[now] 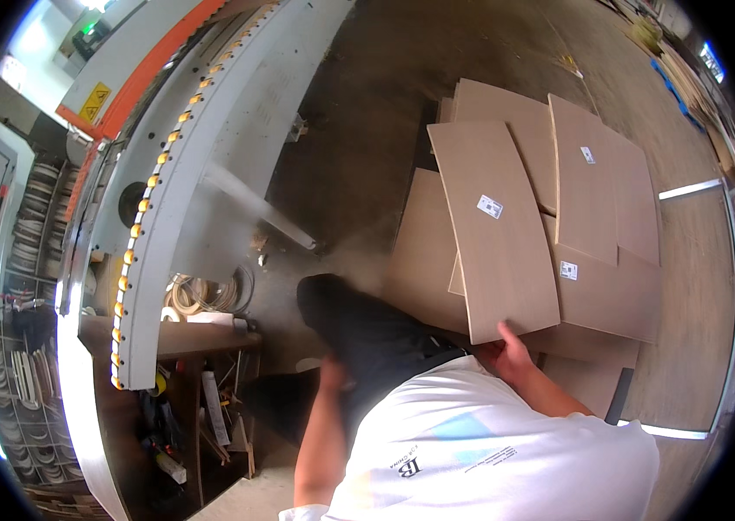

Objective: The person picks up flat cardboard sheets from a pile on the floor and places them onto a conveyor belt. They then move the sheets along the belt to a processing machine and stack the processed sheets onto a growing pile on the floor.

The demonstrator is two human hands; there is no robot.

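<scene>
My right hand (511,349) grips the near edge of a long brown wood panel (511,256), thumb against its edge and fingers partly hidden below. The panel has a small white label and lies slanted on top of a loose pile of similar panels. Another labelled panel (583,191) rests to its right, overlapping others. My left hand (334,375) hangs beside my dark-trousered leg; blur hides how its fingers are held, and no object shows in it.
A long grey machine (202,191) with a row of yellow rollers stands to the left. Below it is an open wooden cabinet (185,417) with tools. Coiled edge strips (194,295) lie near the cabinet. A metal frame (726,304) is at the right.
</scene>
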